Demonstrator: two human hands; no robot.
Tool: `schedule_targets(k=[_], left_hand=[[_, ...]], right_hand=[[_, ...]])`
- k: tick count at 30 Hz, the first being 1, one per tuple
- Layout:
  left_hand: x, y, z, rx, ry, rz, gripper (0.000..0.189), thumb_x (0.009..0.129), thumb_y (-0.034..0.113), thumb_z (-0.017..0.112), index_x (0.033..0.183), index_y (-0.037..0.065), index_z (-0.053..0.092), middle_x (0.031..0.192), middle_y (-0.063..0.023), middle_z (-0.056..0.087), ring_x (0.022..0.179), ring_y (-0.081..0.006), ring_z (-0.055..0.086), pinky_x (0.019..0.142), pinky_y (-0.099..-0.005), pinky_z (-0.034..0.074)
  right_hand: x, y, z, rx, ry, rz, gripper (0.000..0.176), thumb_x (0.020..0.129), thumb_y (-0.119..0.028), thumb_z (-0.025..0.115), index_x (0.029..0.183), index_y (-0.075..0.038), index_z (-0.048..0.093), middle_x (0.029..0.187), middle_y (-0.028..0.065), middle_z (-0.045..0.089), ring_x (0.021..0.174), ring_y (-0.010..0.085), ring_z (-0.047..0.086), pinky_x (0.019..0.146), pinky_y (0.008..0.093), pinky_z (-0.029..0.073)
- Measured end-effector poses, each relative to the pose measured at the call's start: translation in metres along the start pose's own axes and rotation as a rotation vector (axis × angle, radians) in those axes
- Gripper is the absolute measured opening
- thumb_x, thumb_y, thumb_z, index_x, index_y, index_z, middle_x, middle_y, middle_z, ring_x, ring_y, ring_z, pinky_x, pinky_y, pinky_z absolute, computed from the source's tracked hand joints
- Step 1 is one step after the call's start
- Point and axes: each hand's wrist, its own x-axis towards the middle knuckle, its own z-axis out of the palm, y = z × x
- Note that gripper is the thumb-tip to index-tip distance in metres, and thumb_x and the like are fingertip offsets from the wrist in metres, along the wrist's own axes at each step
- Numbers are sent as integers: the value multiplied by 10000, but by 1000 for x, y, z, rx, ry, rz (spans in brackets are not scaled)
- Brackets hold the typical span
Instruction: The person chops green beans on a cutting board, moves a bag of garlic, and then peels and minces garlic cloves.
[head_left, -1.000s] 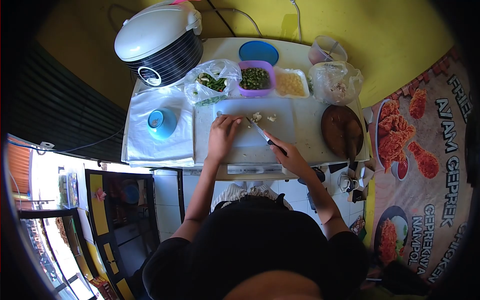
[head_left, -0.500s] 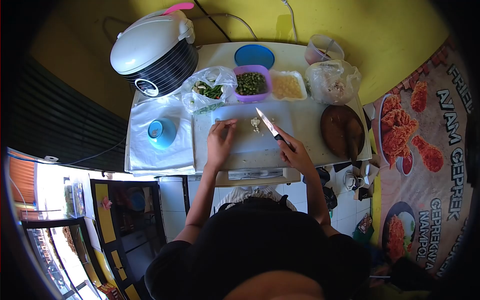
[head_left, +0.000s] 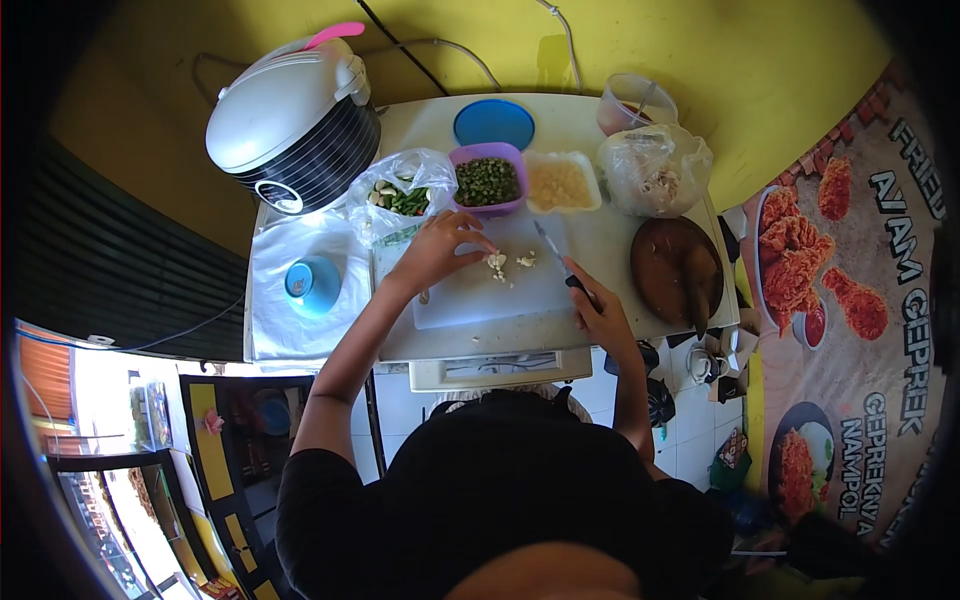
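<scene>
My left hand reaches over the white cutting board, fingers bent and fingertips together at a small heap of chopped garlic. Exactly how much they pinch is partly hidden. A second little cluster of garlic pieces lies just to the right. In my right hand is a knife with a black handle, its blade pointing up and left over the board's right side. Close behind my left hand stands a plastic bag of green chilies and garlic cloves.
Behind the board sit a purple container of chopped greens, a white tub and a blue lid. To the right are a stone mortar with pestle and a tied bag. A rice cooker and blue bowl stand left.
My left hand has moved from the board's left side to the garlic. The garlic now lies in two clusters. The knife has shifted right, away from the heap, and the view has tilted slightly.
</scene>
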Motion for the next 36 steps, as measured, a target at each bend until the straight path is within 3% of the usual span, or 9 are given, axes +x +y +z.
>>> schedule_targets(k=[7, 21, 31, 36], left_hand=[[6, -2, 4, 46, -84, 2, 157, 801, 285, 742, 920, 184, 730, 1069, -45, 608, 1064, -249, 574, 958, -402, 428], [-16, 9, 10, 25, 126, -84, 147, 837, 205, 701, 927, 92, 672, 1010, -89, 617, 995, -287, 577, 922, -397, 434], [-25, 11, 15, 82, 182, -63, 152, 836, 220, 701, 919, 92, 697, 985, -88, 624, 990, -284, 582, 915, -407, 432], [-34, 13, 18, 34, 361, -182, 131, 832, 175, 710, 922, 80, 698, 931, -77, 639, 877, -261, 616, 805, -375, 484]], right_hand=[[2, 6, 7, 2, -51, 11, 460, 999, -145, 509, 1451, -203, 448, 697, -49, 432, 587, 51, 402, 559, 208, 376], [-1, 1, 20, -61, -174, -13, 475, 1001, -155, 504, 1466, -211, 421, 706, -45, 409, 605, 53, 391, 573, 214, 392], [-2, 2, 24, -70, -232, -8, 475, 1004, -140, 491, 1469, -200, 413, 691, -48, 388, 601, 53, 381, 571, 219, 389], [-6, 5, 25, -165, -311, -52, 478, 1002, -134, 484, 1467, -222, 418, 686, -36, 387, 593, 61, 390, 573, 232, 401]])
